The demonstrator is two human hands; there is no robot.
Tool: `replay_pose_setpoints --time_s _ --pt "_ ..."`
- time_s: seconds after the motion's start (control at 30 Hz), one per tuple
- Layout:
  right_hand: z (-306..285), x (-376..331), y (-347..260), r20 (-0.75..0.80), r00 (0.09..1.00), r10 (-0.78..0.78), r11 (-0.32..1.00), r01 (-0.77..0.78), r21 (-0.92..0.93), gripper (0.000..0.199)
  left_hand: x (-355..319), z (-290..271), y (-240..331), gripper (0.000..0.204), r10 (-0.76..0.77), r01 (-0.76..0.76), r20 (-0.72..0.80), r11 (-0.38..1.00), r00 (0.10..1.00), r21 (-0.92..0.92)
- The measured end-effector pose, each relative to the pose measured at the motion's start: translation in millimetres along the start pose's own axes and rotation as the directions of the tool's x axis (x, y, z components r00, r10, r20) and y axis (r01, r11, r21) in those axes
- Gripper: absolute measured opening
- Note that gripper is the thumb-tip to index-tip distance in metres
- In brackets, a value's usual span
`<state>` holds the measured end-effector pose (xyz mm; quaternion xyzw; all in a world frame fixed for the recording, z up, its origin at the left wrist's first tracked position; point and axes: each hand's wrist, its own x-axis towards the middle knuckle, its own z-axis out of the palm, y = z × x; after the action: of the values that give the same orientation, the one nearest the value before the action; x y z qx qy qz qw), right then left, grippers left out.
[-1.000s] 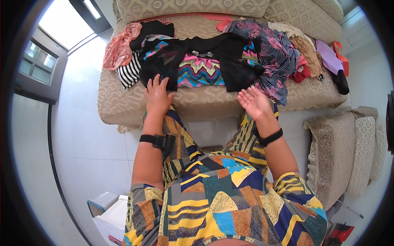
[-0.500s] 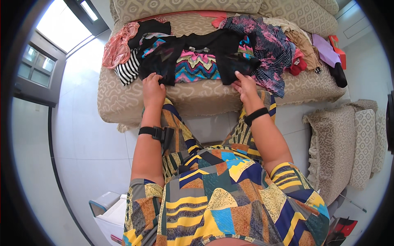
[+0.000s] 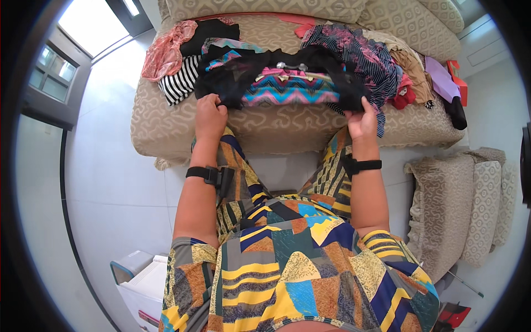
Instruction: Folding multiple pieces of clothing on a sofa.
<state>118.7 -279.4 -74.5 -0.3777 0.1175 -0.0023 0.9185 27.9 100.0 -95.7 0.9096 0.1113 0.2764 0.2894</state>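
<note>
A garment with sheer black sides and a colourful zigzag middle [image 3: 296, 95] is stretched between my two hands at the sofa's front. A silvery clasp-like piece [image 3: 292, 66] lies on its upper part. My left hand [image 3: 211, 118] is closed on the lower left black corner. At the lower right corner, my right hand [image 3: 362, 123] pinches the black cloth, thumb on top. A dark patterned garment with pink patches [image 3: 359, 55] lies just beyond the right hand. Left of the held garment is a black-and-white striped cloth [image 3: 180, 82].
The patterned sofa [image 3: 260, 130] also bears a coral scarf [image 3: 167, 52], black cloth [image 3: 213, 37], tan cloth [image 3: 412, 72], a red item [image 3: 404, 93] and a lilac cloth [image 3: 441, 80]. A covered seat [image 3: 442, 205] stands at right, a white container [image 3: 145, 290] at lower left.
My right hand has moved right and closed on the garment's corner. The garment is pulled wider to the right, and its zigzag middle shows less height. My left hand stays on its corner.
</note>
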Motion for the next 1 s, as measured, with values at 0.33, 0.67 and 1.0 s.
replay_pose_setpoints --time_s 0.33,0.67,1.0 --pt "78 -2 23 0.069 0.933 -0.354 0.838 0.349 -0.419 0.021 1 -1 3 0.011 0.041 -0.041 0.017 0.999 0.999 -0.011" --pt "123 -50 138 0.73 0.606 0.317 0.238 0.694 -0.68 0.039 -2 -14 17 0.013 0.038 -0.04 0.118 0.999 0.992 0.014" --pt "98 -42 111 0.661 0.737 0.138 0.272 0.614 -0.741 0.054 1 -13 13 0.013 0.012 -0.011 0.122 1.0 0.992 -0.01"
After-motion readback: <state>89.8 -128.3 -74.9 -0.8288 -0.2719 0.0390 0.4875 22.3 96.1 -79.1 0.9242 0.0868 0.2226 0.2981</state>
